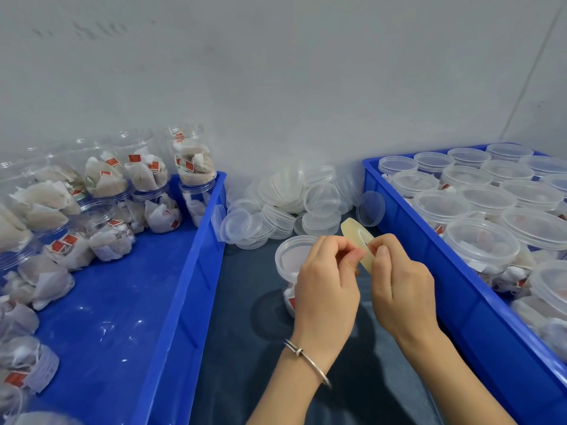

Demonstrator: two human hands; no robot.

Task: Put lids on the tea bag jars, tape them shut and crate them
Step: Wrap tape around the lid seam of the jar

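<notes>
tape roll is up off the table, held on edge between both hands, just right of the lidded jar. right hand has thumb and forefinger curled onto the roll's near rim, pinching it. left hand fingers are curled in too, tips pressed at the roll's left edge, seemingly pinching the tape end; the end itself is too small to make out. the roll's far half sticks out above both sets of fingertips.

jar stands upright on the dark table, lid on, tea bags inside, partly hidden behind the left hand. silver bangle on the left wrist.

behind the jar, a loose heap of clear lids against the wall. left of the jar, a blue crate with open unlidded jars of tea bags stacked at its far and left sides. right of the jar, a second blue crate packed with lidded jars standing upright.
</notes>
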